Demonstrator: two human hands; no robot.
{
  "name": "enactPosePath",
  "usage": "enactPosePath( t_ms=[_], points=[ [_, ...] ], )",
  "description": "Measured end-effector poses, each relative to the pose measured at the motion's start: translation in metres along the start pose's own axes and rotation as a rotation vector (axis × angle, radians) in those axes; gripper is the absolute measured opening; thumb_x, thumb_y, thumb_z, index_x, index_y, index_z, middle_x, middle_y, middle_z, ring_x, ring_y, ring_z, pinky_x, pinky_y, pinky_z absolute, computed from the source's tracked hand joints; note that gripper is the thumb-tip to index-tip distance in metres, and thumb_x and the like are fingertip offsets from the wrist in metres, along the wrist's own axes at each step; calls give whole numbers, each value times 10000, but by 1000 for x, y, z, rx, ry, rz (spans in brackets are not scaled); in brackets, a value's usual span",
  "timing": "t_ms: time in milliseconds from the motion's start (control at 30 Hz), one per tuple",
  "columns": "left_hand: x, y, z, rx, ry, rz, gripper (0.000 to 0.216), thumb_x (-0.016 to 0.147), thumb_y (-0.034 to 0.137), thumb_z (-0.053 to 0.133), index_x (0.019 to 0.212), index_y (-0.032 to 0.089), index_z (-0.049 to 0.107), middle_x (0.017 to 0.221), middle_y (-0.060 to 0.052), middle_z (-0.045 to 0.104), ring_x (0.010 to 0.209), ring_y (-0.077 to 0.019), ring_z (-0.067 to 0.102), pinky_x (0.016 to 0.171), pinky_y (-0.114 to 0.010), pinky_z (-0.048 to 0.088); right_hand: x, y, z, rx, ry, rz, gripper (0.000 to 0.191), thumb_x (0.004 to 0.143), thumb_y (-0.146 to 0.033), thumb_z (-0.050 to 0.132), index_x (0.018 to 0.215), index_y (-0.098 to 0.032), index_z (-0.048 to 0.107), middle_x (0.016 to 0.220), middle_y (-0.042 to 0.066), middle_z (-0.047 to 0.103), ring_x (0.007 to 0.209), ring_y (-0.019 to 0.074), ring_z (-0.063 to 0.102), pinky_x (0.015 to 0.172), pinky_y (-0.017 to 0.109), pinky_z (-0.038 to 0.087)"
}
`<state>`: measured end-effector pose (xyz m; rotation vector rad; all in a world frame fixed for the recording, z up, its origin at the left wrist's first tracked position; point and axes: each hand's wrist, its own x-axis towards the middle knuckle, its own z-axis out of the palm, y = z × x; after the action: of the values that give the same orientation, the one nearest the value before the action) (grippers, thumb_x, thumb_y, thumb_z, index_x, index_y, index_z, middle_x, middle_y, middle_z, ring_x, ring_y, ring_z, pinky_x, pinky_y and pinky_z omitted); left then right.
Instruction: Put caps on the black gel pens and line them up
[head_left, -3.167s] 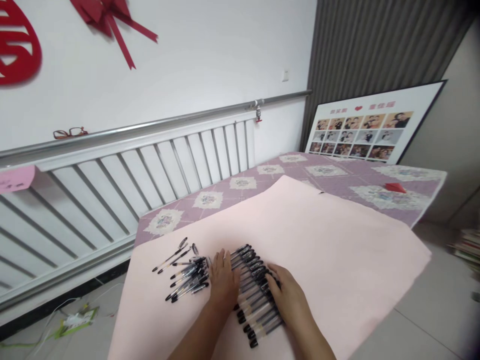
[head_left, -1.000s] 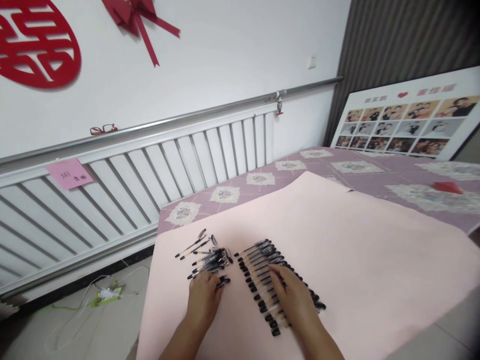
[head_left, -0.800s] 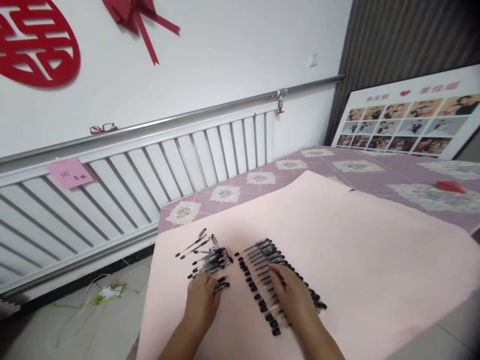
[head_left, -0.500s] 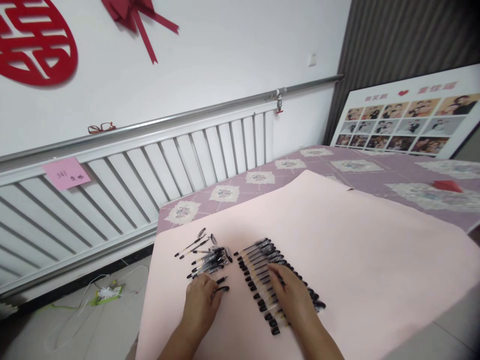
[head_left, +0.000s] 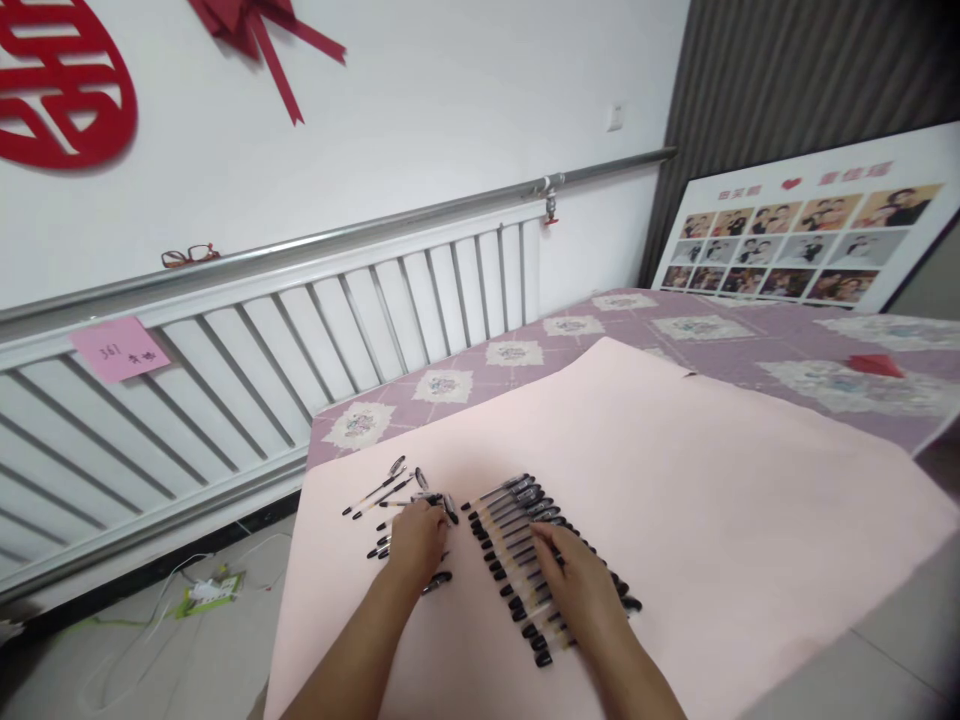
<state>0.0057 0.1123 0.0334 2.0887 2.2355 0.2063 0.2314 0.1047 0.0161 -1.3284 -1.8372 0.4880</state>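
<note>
Loose black-capped gel pens (head_left: 388,490) lie in a scattered pile on a pink sheet (head_left: 675,480). My left hand (head_left: 418,540) reaches over this pile with its fingers closed at a pen; the fingertips partly hide what they grip. To the right, more pens (head_left: 510,530) lie side by side in a slanting row, clear barrels with black ends. Over the middle of that row lies my right hand (head_left: 581,585), its fingers bent and thumb close to the forefinger. What is between them is mostly hidden. One pen (head_left: 437,581) lies apart below my left hand.
A purple patterned tablecloth (head_left: 517,355) shows beyond the sheet, with a red paper piece (head_left: 875,366) on it. Behind the table runs a white radiator (head_left: 337,330) with a pipe. A photo board (head_left: 802,235) leans at the right; a power strip (head_left: 210,593) lies on the floor.
My left hand has moved up and slightly right, from the pile's lower edge onto its middle. My right hand stays over the row. The view has shifted a little.
</note>
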Motion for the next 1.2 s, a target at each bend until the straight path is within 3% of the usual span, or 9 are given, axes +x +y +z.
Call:
enactPosePath(
  t_ms=[200,333,467,567,700,833,967,1033,1200],
  points=[
    [5,10,1,-11,-72,-13,198,809,213,466,848,227,660,969,-61,604,994,-232,497,855,-360,333,0,-1,-3,11,-3,6,241,823,-337,426,928,-236,618,931,40,687,860,207,636,755,348,507],
    [6,11,-1,-155,-84,-50,162,781,188,496,817,205,653,973,-73,594,1033,-251,468,895,-389,302,1,-1,-3,7,-4,6,242,818,-337,430,919,-235,625,917,33,692,852,202,639,750,340,509],
    [1,12,-5,-461,-48,-122,96,738,165,527,755,189,618,915,-58,584,1003,-232,469,878,-359,317,0,0,-3,3,-6,13,242,828,-338,425,928,-229,616,927,41,685,864,205,633,762,345,503],
    [-11,20,-7,-796,-61,-198,107,762,256,505,803,190,578,769,-14,571,776,-156,525,711,-275,391,-1,-3,-3,29,-6,-9,235,834,-330,429,946,-230,609,927,41,681,859,199,630,753,333,504],
    [-32,41,-5,-1263,-163,-281,217,724,390,544,799,187,531,673,28,540,558,-78,490,527,-196,362,-3,-12,-2,91,-17,-45,201,830,-316,451,929,-234,605,901,37,673,831,191,625,729,313,505],
    [-47,60,0,-1566,-245,-351,261,670,396,610,782,187,500,714,23,566,548,-61,503,511,-181,356,-8,-25,5,191,-84,-144,161,833,-277,459,905,-243,599,871,30,654,833,181,604,749,300,485],
    [-55,67,4,-1905,-295,-483,263,624,291,688,766,184,495,683,37,584,551,-55,517,538,-177,355,-13,-33,12,211,-149,-179,131,804,-217,492,882,-241,595,863,29,631,834,186,578,739,307,472],
    [-58,69,5,-2029,-310,-545,267,604,247,711,763,183,506,653,46,582,549,-58,520,536,-178,344,-13,-34,15,209,-171,-169,139,804,-201,487,887,-239,592,869,31,622,841,187,570,741,314,466],
    [-65,73,5,-2082,-351,-594,263,605,243,706,761,187,502,640,50,574,573,-76,541,523,-187,323,-13,-30,22,209,-200,-167,155,826,-201,454,884,-234,593,874,41,612,844,189,560,750,324,457]
  ],
)
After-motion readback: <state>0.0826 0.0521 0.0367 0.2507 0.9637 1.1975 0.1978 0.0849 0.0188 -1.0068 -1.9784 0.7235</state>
